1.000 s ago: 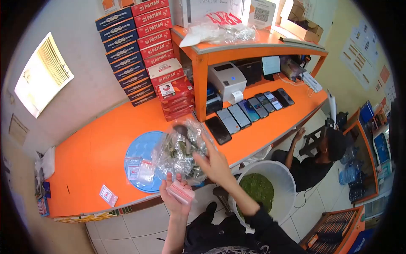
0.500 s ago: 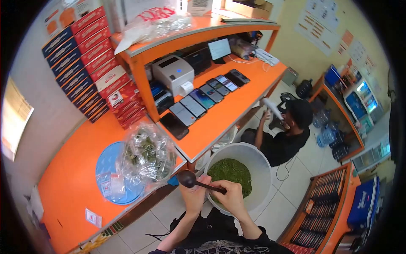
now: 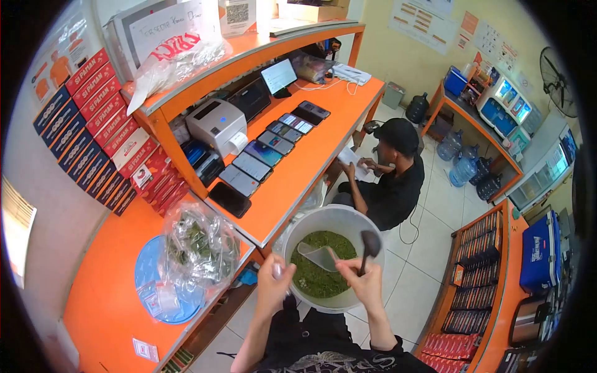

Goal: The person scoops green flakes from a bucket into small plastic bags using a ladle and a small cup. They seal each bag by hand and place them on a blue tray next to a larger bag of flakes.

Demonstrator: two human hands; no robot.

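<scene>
My right hand (image 3: pixel 365 283) is closed around the handle of a dark brown ladle (image 3: pixel 371 242), its bowl pointing up by the bucket's right rim. Just left of those fingers, a clear flat piece with a reddish edge (image 3: pixel 318 255), like a small plastic bag, hangs over the chopped green leaves (image 3: pixel 320 283). The leaves lie in a large whitish bucket (image 3: pixel 368 225) in front of me. At the bucket's left rim my left hand (image 3: pixel 273 289) is closed, with something pale and shiny at its fingers that I cannot make out.
Left, on the orange counter (image 3: pixel 102 298), a clear bag of leaves (image 3: pixel 198 239) and small packets (image 3: pixel 163 299) lie on a blue round tray (image 3: pixel 146 255). Several phones (image 3: pixel 255 163) line the counter beside a label printer (image 3: pixel 217 124). A seated person (image 3: pixel 398 180) holds white paper beyond the bucket.
My hands have moved apart over the bucket. The ladle went from between both hands to upright in my right. The clear piece now shows. The seated person's paper has come lower.
</scene>
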